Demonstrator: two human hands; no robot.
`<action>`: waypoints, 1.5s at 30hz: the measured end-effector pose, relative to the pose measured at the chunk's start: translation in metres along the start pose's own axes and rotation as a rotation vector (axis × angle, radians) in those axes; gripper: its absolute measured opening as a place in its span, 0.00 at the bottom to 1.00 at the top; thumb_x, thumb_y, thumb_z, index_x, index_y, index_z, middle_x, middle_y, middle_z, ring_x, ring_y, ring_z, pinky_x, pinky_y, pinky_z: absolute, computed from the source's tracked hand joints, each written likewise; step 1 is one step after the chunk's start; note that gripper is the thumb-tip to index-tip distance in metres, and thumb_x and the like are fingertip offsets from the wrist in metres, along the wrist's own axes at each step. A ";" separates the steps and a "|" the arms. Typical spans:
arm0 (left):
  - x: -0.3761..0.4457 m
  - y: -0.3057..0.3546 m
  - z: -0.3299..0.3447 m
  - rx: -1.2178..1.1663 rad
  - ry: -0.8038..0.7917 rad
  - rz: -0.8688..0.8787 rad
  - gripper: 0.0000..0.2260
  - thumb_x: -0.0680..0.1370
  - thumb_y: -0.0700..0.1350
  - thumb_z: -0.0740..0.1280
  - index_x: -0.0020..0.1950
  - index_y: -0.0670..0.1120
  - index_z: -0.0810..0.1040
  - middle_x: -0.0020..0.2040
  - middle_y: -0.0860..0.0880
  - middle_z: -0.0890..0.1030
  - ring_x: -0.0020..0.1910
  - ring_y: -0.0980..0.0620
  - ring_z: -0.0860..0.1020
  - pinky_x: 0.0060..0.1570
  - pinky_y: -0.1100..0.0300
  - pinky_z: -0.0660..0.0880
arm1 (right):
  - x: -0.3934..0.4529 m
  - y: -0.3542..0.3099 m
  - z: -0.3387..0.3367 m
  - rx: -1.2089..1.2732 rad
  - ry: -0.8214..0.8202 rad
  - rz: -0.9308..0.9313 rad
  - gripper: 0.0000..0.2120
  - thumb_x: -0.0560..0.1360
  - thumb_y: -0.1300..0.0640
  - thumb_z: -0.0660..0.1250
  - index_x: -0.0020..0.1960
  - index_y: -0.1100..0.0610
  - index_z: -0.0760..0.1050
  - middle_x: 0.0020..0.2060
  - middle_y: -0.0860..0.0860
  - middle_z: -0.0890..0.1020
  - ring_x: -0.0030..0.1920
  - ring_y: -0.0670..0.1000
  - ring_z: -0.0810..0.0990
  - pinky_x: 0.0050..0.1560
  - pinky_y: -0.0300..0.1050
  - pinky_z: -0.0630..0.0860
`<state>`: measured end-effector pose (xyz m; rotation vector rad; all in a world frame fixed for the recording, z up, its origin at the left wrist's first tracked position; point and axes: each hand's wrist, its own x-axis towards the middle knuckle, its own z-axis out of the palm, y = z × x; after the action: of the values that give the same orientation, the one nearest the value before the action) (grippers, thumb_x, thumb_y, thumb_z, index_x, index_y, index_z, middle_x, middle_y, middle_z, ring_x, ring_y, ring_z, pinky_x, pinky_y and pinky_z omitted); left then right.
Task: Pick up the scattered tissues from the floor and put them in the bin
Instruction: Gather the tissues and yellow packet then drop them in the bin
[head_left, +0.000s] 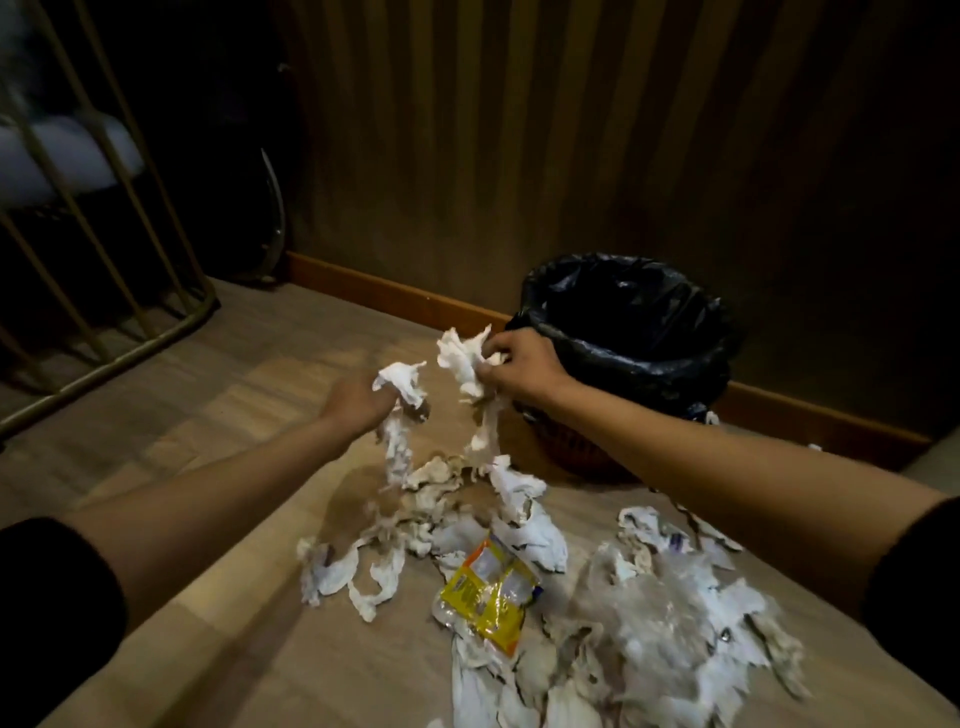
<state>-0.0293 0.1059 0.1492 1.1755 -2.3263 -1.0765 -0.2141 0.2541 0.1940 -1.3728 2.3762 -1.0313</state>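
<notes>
Several crumpled white tissues (519, 525) lie scattered over the wooden floor in front of me. My left hand (356, 402) is shut on a bunch of tissues (402, 387) that trails down toward the pile. My right hand (522, 371) is shut on another bunch of tissues (462, 356), held up just left of the bin. The bin (631, 332) is a woven basket lined with a black plastic bag, standing against the wall at the right. Its opening looks dark; I cannot see what is inside.
A yellow plastic wrapper (491, 584) lies among the tissues. A clear plastic bag (660, 613) covers tissues at the lower right. A gold metal frame (104, 291) stands at the left. A wooden skirting board (395, 299) runs along the ribbed wall.
</notes>
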 end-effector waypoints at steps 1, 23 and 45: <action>0.004 0.014 -0.003 -0.011 0.001 0.029 0.15 0.75 0.52 0.66 0.58 0.48 0.81 0.52 0.45 0.84 0.49 0.44 0.82 0.51 0.50 0.80 | 0.000 -0.006 -0.017 0.028 0.042 0.010 0.08 0.72 0.56 0.74 0.50 0.56 0.84 0.42 0.47 0.82 0.42 0.45 0.80 0.43 0.37 0.72; 0.050 0.285 0.128 -0.145 0.008 0.370 0.24 0.74 0.44 0.68 0.71 0.49 0.73 0.67 0.41 0.75 0.64 0.41 0.75 0.65 0.51 0.74 | -0.004 0.078 -0.200 0.483 0.862 0.415 0.08 0.72 0.57 0.75 0.46 0.54 0.76 0.46 0.51 0.80 0.50 0.51 0.81 0.54 0.46 0.80; -0.001 -0.009 0.030 0.609 -0.252 0.029 0.24 0.73 0.45 0.73 0.67 0.42 0.75 0.66 0.41 0.77 0.64 0.44 0.76 0.60 0.54 0.73 | -0.029 0.010 -0.022 -0.318 -0.065 -0.285 0.13 0.73 0.54 0.66 0.55 0.52 0.81 0.52 0.51 0.84 0.54 0.52 0.81 0.54 0.48 0.79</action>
<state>-0.0404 0.1179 0.1228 1.2437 -2.9834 -0.5313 -0.2161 0.2912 0.1989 -1.8681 2.4212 -0.6711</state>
